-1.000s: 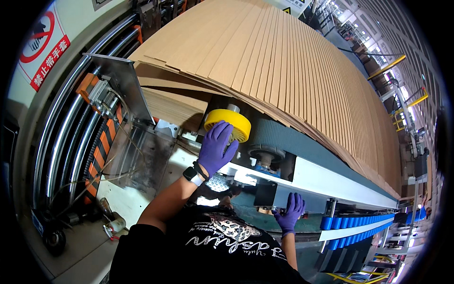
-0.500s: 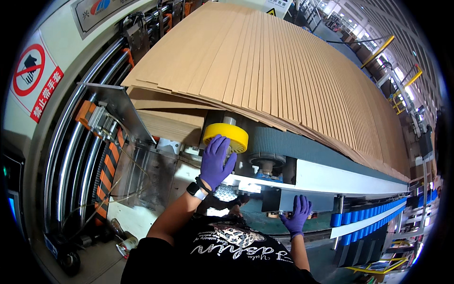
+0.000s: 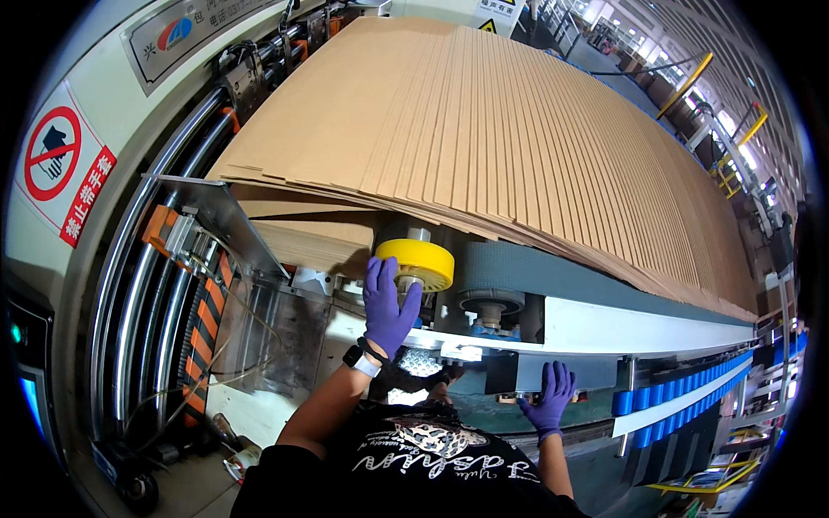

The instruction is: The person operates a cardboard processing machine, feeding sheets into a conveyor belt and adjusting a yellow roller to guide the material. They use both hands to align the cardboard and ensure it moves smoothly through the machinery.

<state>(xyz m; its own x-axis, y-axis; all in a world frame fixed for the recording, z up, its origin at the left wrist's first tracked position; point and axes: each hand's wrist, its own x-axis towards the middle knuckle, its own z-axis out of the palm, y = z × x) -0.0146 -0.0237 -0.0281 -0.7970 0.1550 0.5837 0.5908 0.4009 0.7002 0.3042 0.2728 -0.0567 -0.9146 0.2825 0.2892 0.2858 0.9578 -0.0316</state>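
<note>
My left hand (image 3: 390, 306), in a purple glove, has its fingers stretched against the left side of a yellow wheel (image 3: 430, 257). Its thumb stands apart, in front of the wheel's hub. Lower and to the right, my gloved right hand (image 3: 551, 404) rests at a grey metal box (image 3: 566, 373) under the machine's edge. Those fingers are spread over its face, and the thumb is near small parts along its lower side. Many overlapping brown cardboard sheets (image 3: 414, 112) lie fanned out beyond the hands, on a grey conveyor belt (image 3: 561, 281).
A metal plate (image 3: 229, 220) stands at the left, before steel rollers (image 3: 129, 302) and a striped orange-black strip (image 3: 205, 332). A white rail (image 3: 630, 326) runs along the belt to the right, above blue rollers (image 3: 682, 393). A glove-prohibition sign (image 3: 53, 154) is on the left panel.
The whole view has shifted slightly. My left hand has moved a little toward the wheel's left side, its fingers now less over the front. My right hand stays at the grey box.
</note>
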